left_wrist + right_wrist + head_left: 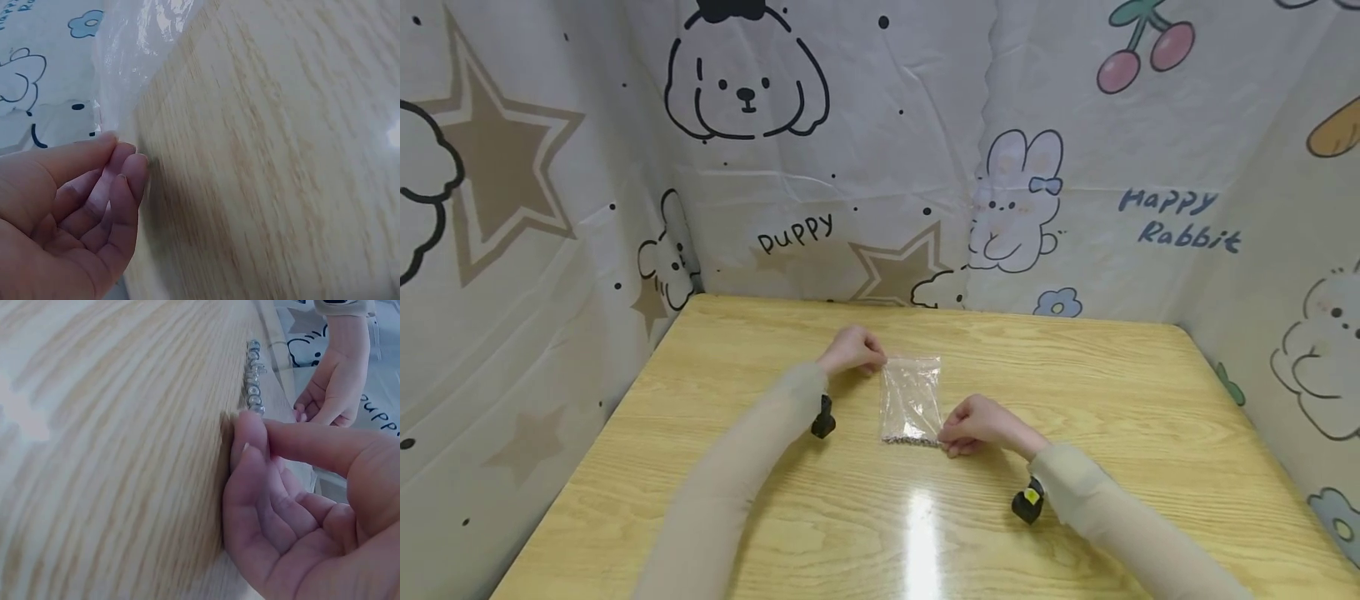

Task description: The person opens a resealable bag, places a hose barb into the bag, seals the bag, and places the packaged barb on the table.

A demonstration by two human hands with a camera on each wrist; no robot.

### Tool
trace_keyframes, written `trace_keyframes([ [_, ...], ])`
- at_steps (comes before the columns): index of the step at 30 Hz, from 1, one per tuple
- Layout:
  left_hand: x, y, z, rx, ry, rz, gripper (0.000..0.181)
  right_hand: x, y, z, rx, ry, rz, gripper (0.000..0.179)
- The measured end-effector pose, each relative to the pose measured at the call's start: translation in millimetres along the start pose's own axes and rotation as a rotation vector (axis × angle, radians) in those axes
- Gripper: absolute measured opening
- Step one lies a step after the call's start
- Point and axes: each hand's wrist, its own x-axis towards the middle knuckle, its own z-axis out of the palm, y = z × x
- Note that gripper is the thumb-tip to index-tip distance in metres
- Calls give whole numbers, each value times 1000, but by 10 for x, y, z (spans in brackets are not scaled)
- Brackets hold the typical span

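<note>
A clear plastic bag (pixel 912 396) is held just above or on the wooden table, and I cannot tell which. Along its near edge lies a row of small shiny metal pieces (pixel 254 378), too small to name surely. My left hand (pixel 854 350) pinches the bag's far left corner between thumb and fingertips; in the left wrist view the film (pixel 134 69) stretches away from those fingers (pixel 128 169). At the near right corner, my right hand (pixel 981 425) pinches the bag beside the metal pieces.
The wood-grain table (pixel 850 517) has a bright light reflection near its front. A printed cloth (pixel 880 167) with cartoon animals and stars hangs behind and at both sides. Each wrist carries a small black camera (pixel 1027 502).
</note>
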Motion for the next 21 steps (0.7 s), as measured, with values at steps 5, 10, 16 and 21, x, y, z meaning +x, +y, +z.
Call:
trace_keyframes([
  [5, 27, -12, 42, 9, -6, -49, 12, 31, 17, -15, 33, -32, 40, 18],
  [10, 52, -20, 49, 41, 10, -65, 13, 62, 15, -22, 30, -12, 84, 17],
  [16, 85, -46, 55, 101, 45, -69, 13, 68, -11, -23, 29, -12, 92, 16],
  [21, 105, -112, 93, 120, 77, -55, 14, 54, -20, -23, 26, -11, 75, 15],
])
